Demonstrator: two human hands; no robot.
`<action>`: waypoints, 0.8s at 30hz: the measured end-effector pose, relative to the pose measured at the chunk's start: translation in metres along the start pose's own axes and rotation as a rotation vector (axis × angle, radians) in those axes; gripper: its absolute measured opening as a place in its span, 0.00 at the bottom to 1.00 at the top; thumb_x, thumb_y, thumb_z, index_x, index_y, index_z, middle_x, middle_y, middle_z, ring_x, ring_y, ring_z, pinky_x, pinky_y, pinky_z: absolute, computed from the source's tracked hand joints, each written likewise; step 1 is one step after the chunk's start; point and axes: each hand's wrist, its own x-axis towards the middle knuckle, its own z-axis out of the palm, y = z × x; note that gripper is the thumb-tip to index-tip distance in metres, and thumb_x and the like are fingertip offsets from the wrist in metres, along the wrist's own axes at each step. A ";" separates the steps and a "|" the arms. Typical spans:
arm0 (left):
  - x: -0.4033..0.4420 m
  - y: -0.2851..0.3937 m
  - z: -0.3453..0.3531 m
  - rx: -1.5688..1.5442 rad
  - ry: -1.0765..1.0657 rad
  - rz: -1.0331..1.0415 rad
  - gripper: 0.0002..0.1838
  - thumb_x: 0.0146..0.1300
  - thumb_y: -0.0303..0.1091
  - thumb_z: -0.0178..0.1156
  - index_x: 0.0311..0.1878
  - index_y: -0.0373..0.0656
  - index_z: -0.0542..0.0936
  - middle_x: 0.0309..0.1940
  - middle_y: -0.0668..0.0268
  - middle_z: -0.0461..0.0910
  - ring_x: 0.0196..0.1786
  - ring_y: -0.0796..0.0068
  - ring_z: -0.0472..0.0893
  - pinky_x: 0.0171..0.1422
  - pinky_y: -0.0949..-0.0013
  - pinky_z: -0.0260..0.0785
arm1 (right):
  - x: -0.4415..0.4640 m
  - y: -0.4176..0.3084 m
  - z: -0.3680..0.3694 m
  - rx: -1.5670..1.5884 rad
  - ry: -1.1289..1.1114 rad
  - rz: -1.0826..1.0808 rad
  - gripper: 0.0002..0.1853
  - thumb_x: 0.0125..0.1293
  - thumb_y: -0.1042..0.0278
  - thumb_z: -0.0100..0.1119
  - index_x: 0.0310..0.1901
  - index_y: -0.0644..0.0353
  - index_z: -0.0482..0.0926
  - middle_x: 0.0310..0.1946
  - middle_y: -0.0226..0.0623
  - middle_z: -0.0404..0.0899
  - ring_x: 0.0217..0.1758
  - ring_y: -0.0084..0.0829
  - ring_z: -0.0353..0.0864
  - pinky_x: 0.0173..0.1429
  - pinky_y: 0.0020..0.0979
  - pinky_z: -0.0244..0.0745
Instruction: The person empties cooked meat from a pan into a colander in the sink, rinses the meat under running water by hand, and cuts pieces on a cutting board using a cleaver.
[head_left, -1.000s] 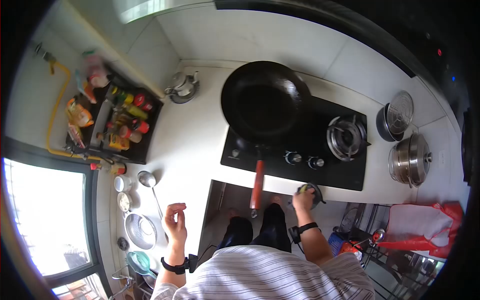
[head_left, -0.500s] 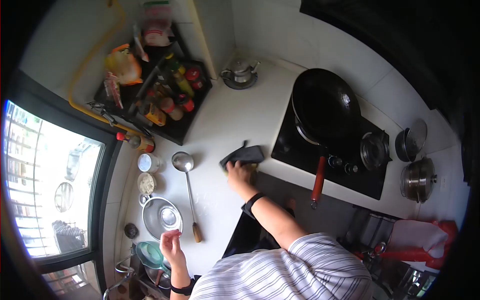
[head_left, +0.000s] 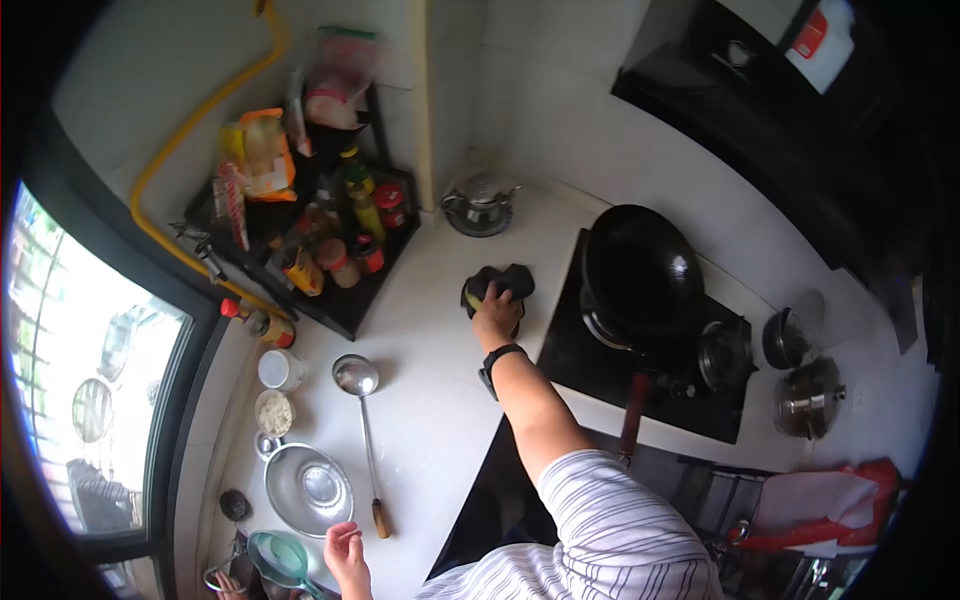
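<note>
On counter (head_left: 420, 300), left of stove (head_left: 565, 352), short of teapot (head_left: 482, 210): dark cloth (head_left: 515, 280) under your right hand (head_left: 494, 315). Both moved back from front edge, so work now reaches rear stretch. Cloth crumpled, yellowish patch by fingers. Right fingers over it; pinching or pressing, cannot tell. Left hand (head_left: 347, 556) empty, loosely curled, near metal basin (head_left: 285, 480).

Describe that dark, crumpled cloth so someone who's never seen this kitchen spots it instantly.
Find the black stovetop bearing the round black wok. Left of it in the picture, below the small silvery metal teapot, the person's right hand holds the crumpled dark cloth on the white countertop. Its soft, bunched shape and yellowish patch set it apart from the rigid wok and teapot.
</note>
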 end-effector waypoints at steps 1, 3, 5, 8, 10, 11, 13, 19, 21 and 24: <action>-0.003 0.003 0.002 0.120 -0.037 -0.076 0.10 0.56 0.17 0.49 0.41 0.35 0.74 0.34 0.64 0.77 0.35 0.78 0.77 0.43 0.76 0.69 | 0.008 0.011 0.005 -0.040 0.154 0.079 0.24 0.55 0.70 0.57 0.55 0.55 0.68 0.47 0.50 0.67 0.51 0.49 0.71 0.53 0.45 0.68; -0.001 -0.009 0.011 0.090 -0.111 -0.023 0.11 0.56 0.17 0.50 0.42 0.35 0.74 0.35 0.64 0.78 0.35 0.79 0.77 0.41 0.77 0.69 | -0.024 0.005 -0.048 0.107 0.271 0.051 0.31 0.49 0.69 0.63 0.57 0.60 0.66 0.49 0.49 0.67 0.55 0.49 0.67 0.58 0.45 0.64; 0.003 0.002 0.030 0.002 -0.239 -0.089 0.11 0.56 0.18 0.51 0.43 0.35 0.74 0.35 0.64 0.78 0.36 0.80 0.77 0.41 0.78 0.69 | -0.077 0.026 -0.067 0.364 0.301 -0.211 0.32 0.48 0.69 0.63 0.57 0.62 0.64 0.51 0.48 0.68 0.56 0.49 0.66 0.59 0.48 0.60; 0.016 0.023 0.063 0.040 -0.376 -0.075 0.11 0.57 0.18 0.51 0.44 0.34 0.74 0.37 0.64 0.79 0.36 0.79 0.77 0.40 0.78 0.69 | -0.190 0.098 -0.105 0.272 0.082 -0.410 0.27 0.47 0.71 0.61 0.53 0.56 0.70 0.45 0.42 0.72 0.52 0.42 0.71 0.54 0.45 0.64; 0.018 0.034 0.081 0.043 -0.440 0.008 0.11 0.58 0.19 0.51 0.45 0.34 0.74 0.37 0.63 0.79 0.36 0.79 0.77 0.40 0.78 0.68 | -0.238 0.176 -0.125 0.197 0.018 -0.492 0.22 0.46 0.71 0.61 0.47 0.53 0.74 0.43 0.40 0.73 0.49 0.41 0.72 0.50 0.44 0.65; 0.019 0.039 0.092 0.052 -0.470 0.069 0.12 0.57 0.19 0.50 0.45 0.35 0.74 0.37 0.64 0.79 0.37 0.78 0.77 0.41 0.77 0.69 | -0.248 0.221 -0.130 0.137 -0.023 -0.477 0.21 0.46 0.71 0.61 0.45 0.52 0.74 0.43 0.40 0.73 0.49 0.41 0.72 0.49 0.44 0.65; 0.020 0.045 0.115 0.057 -0.498 0.142 0.13 0.57 0.19 0.49 0.46 0.37 0.74 0.37 0.64 0.78 0.37 0.76 0.78 0.42 0.76 0.69 | -0.228 0.295 -0.152 -0.091 -0.134 0.036 0.18 0.47 0.72 0.62 0.43 0.54 0.74 0.46 0.41 0.71 0.51 0.43 0.70 0.51 0.41 0.65; -0.015 0.060 0.220 -0.024 -0.853 -0.229 0.13 0.62 0.27 0.52 0.50 0.40 0.74 0.44 0.61 0.79 0.43 0.73 0.79 0.45 0.71 0.72 | -0.106 0.373 -0.212 -0.102 0.117 -0.086 0.24 0.49 0.67 0.66 0.50 0.56 0.72 0.47 0.40 0.70 0.52 0.44 0.70 0.55 0.39 0.68; -0.036 0.069 0.275 -0.040 -1.011 -0.364 0.19 0.66 0.36 0.52 0.58 0.40 0.69 0.49 0.59 0.76 0.49 0.69 0.77 0.51 0.68 0.71 | -0.082 0.386 -0.205 -0.098 -0.003 -0.050 0.24 0.49 0.66 0.67 0.49 0.57 0.72 0.46 0.40 0.71 0.51 0.43 0.72 0.54 0.38 0.70; -0.061 0.070 0.353 -0.094 -1.147 -0.481 0.31 0.67 0.46 0.51 0.67 0.43 0.57 0.54 0.56 0.73 0.52 0.62 0.76 0.55 0.59 0.69 | -0.066 0.396 -0.191 -0.128 -0.167 -0.018 0.23 0.50 0.65 0.67 0.48 0.57 0.72 0.44 0.40 0.73 0.49 0.42 0.74 0.52 0.38 0.73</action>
